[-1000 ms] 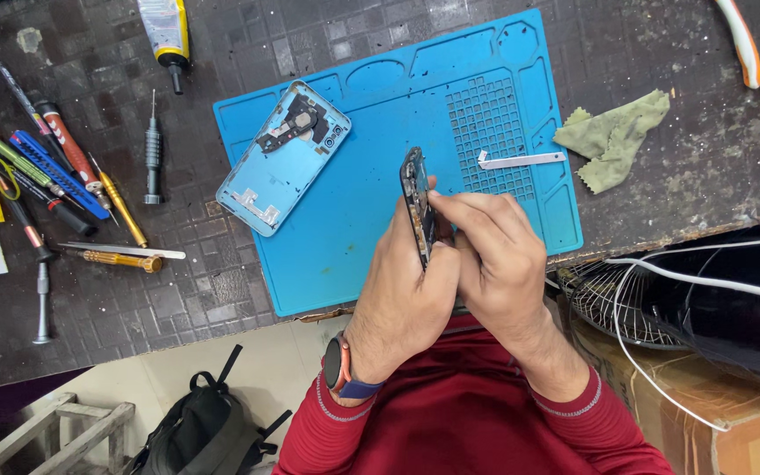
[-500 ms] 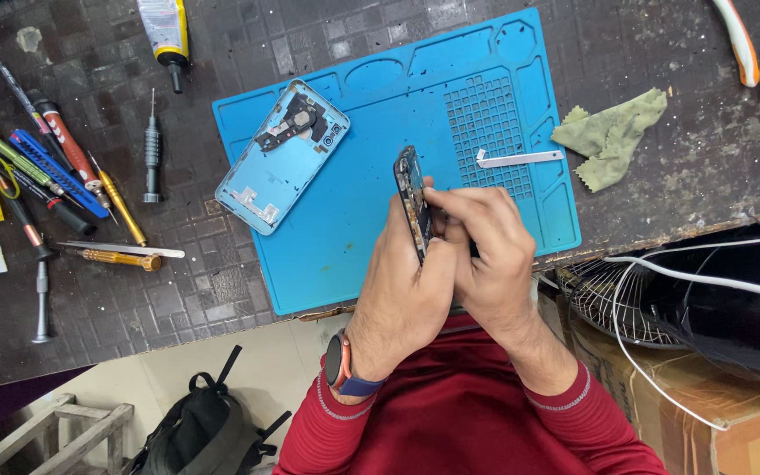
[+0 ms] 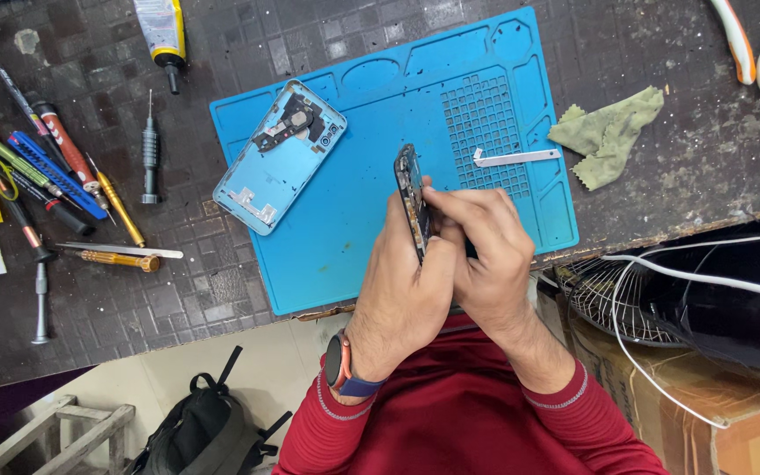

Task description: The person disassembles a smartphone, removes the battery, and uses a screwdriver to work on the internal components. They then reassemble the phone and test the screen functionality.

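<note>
My left hand (image 3: 402, 281) grips a dark phone body (image 3: 411, 195), held on edge above the blue work mat (image 3: 354, 255). My right hand (image 3: 481, 255) closes on the same phone from the right, with fingertips pressed on its upper side. A light blue phone back cover (image 3: 276, 157) lies face up on the mat's left part, with a dark component at its top. A thin white strip (image 3: 516, 157) rests on the mat's grid area. A watch sits on my left wrist.
Screwdrivers, tweezers and pens (image 3: 63, 185) lie spread on the dark table at left. A glue tube (image 3: 162, 35) is at top, a green cloth (image 3: 609, 132) at right. A fan grille and cables (image 3: 661, 290) and a cardboard box sit lower right, a backpack (image 3: 204, 431) below.
Both hands with the phone have shifted slightly left and up over the mat. The rest has not moved.
</note>
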